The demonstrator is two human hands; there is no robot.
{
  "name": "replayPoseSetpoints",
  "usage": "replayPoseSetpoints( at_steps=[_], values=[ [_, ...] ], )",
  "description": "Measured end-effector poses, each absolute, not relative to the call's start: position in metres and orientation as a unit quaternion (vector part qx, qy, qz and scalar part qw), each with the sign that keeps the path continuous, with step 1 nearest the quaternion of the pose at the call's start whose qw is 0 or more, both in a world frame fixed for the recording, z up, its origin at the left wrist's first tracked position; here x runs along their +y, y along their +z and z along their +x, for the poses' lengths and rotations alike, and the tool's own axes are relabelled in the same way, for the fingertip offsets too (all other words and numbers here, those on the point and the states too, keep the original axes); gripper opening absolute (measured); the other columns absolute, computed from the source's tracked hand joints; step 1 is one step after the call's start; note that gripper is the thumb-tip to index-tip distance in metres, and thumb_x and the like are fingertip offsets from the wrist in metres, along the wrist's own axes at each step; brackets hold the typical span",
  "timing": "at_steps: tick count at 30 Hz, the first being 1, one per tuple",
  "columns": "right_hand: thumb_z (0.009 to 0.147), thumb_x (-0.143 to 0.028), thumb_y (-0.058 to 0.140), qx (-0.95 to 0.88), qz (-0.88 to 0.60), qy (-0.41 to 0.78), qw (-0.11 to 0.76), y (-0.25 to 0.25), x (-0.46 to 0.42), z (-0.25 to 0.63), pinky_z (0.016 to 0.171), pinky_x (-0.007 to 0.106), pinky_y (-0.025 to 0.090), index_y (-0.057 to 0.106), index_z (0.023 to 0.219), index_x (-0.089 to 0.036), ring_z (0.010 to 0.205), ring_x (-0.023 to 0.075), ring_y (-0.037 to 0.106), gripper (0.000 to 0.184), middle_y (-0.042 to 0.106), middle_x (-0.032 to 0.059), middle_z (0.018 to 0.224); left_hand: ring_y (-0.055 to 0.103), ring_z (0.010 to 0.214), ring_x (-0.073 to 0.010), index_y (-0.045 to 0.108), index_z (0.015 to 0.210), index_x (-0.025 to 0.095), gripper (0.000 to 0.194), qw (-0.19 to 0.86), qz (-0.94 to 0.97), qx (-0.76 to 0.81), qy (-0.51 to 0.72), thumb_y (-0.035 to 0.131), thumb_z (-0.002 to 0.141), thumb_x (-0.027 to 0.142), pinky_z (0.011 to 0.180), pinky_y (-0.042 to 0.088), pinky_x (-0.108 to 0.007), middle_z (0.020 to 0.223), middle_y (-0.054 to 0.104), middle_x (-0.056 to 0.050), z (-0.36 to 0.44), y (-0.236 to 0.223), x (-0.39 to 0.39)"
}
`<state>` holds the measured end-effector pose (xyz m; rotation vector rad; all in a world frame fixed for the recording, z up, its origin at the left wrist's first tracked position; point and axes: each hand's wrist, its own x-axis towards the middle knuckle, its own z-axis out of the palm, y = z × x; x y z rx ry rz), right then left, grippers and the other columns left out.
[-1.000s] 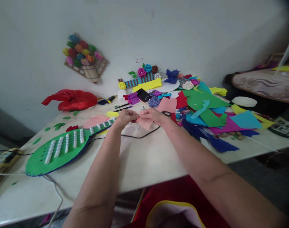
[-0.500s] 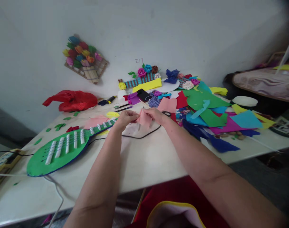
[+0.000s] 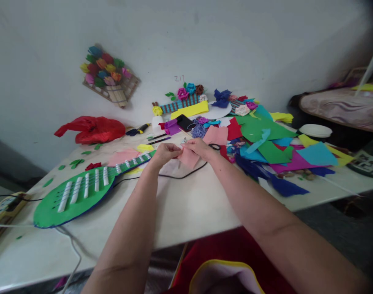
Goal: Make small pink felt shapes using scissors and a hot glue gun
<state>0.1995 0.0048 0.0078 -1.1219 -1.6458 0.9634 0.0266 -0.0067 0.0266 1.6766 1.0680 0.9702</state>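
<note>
A small piece of pink crepe paper [image 3: 190, 158] hangs between my two hands, just above the table. My left hand [image 3: 166, 154] pinches its left edge between thumb and fingers. From the other side, my right hand [image 3: 198, 148] is closed on its upper edge, the fingertips partly hidden. Close by my right wrist is the black handle of scissors [image 3: 215, 146]. A green paper guitar [image 3: 79, 194] with white strips and strings lies to the left, its neck reaching towards my left wrist. Another pink paper sheet [image 3: 217, 135] lies beyond my right hand.
A heap of coloured paper [image 3: 266, 151] covers the table's right side. A red plastic bag [image 3: 97, 130] sits at the back left. Near the middle lie a phone [image 3: 184, 122] and a black cable [image 3: 180, 177]. A power strip [image 3: 8, 210] is at the left edge.
The pink paper swung up and folded toward my right hand half a second ago, and now hangs flatter, tilted down to the right. Both hands have shifted only slightly.
</note>
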Motion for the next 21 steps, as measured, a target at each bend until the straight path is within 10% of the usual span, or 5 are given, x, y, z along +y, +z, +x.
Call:
replayPoseSetpoints(
  at_steps=[21],
  values=[
    [0.065, -0.044, 0.054, -0.68, -0.501, 0.333, 0.418, 0.0151, 0.0012, 0.1967, 0.047, 0.024, 0.023, 0.051, 0.055, -0.016, 0.051, 0.0095, 0.035, 0.03, 0.036, -0.0043, 0.05, 0.052, 0.055, -0.0091, 0.068, 0.067, 0.01, 0.034, 0.49, 0.668, 0.418, 0.372, 0.08, 0.049, 0.037, 0.06, 0.044, -0.025, 0.059, 0.06, -0.002, 0.0278, 0.0246, -0.0074]
  ],
)
